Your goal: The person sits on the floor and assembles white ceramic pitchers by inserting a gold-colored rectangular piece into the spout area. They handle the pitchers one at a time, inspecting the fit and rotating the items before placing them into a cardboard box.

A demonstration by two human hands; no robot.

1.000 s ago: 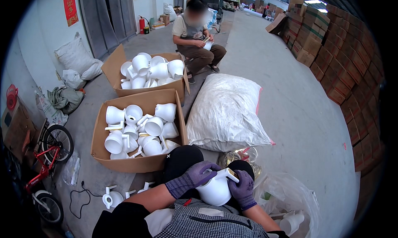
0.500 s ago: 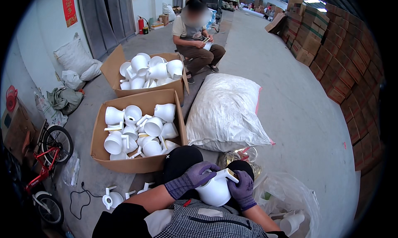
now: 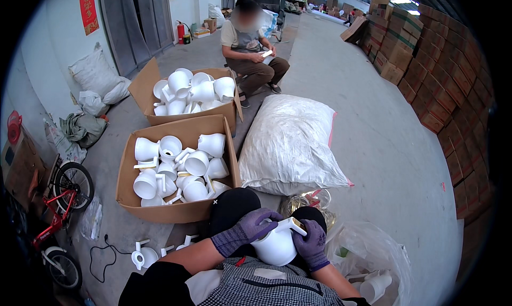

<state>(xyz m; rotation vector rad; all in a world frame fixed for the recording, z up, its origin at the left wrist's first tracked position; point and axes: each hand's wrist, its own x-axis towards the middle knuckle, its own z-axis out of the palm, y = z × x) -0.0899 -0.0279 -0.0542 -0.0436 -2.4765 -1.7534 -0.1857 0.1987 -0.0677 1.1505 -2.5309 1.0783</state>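
Observation:
A white plastic jug body (image 3: 275, 248) rests in my lap, its handle pointing up and to the right, with a gold-coloured strip (image 3: 298, 225) along the handle. My left hand (image 3: 257, 224), in a purple knit glove, is closed over the jug's upper left side. Gloved the same way, my right hand (image 3: 310, 244) grips the jug at its right, fingers curled beside the handle's end. Beyond my knees an open carton (image 3: 176, 214) holds several white jug bodies (image 3: 197, 162) with handles, lying at mixed angles.
Behind it stands a second carton (image 3: 230, 112) of white jugs. A big white sack (image 3: 290, 143) lies ahead. Gold-coloured parts (image 3: 296, 203) and a clear plastic bag (image 3: 373, 242) sit at my right. A co-worker (image 3: 250, 53) sits beyond. Stacked boxes (image 3: 448, 77) line the right.
My hands and the jug hold nearly the same pose. The seated co-worker's hands have shifted slightly, turning the white piece they hold.

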